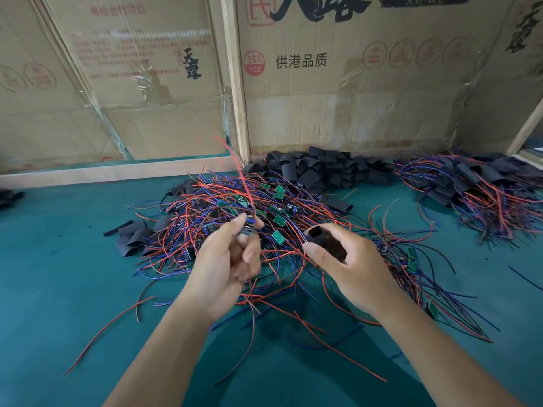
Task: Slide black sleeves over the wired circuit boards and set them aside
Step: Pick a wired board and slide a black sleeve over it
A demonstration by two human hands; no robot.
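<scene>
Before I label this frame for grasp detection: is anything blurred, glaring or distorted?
Head view: the left hand and the wired board it pinches are motion-blurred, its red wire smeared; the right hand gripping the black sleeve is sharp; tape on the cardboard glares; wide-angle bending curves the edges.

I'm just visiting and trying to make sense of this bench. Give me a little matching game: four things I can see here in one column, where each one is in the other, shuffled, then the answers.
Things:
1. open black sleeve
2. wired board with a red wire sticking up
3. pile of empty black sleeves
4. heap of sleeved boards

Places:
A. far right of the green table
B. pinched in the left hand
C. against the cardboard wall, at the middle back
D. held in the right hand

Pairs: 1-D, 2-B, 3-C, 4-A
</scene>
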